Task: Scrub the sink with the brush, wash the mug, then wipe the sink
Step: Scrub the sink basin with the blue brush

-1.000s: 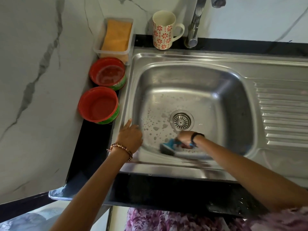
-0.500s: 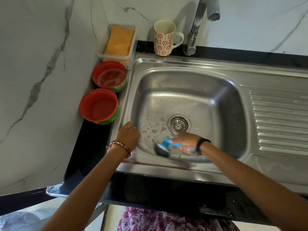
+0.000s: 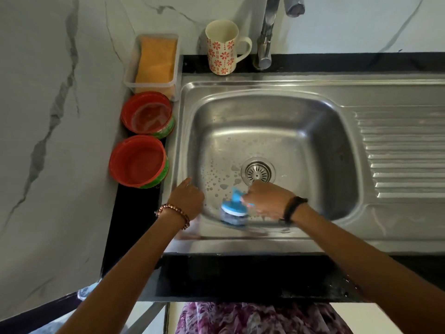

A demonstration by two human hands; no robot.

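A steel sink [image 3: 337, 131] fills the middle of the view, with soap suds on its floor left of the drain [image 3: 258, 173]. My right hand [image 3: 267, 197] is shut on the blue handle of a scrub brush [image 3: 234, 209], whose head presses against the basin's near wall. My left hand [image 3: 187, 200] rests on the sink's near-left rim, fingers curled, one finger pointing forward, holding nothing. A white mug with red flowers [image 3: 222, 48] stands upright on the black counter behind the sink, left of the tap [image 3: 266, 32].
Two red bowls [image 3: 138, 161] [image 3: 148, 115] sit on the counter left of the sink. Behind them a clear box [image 3: 154, 61] holds an orange sponge. The ribbed drainboard [image 3: 404, 155] lies to the right. Marble wall stands at left and back.
My right hand has swept the brush along the basin's near side, ending a little left of the drain against the near wall. The camera view shifted slightly. My left hand has stayed on the rim.
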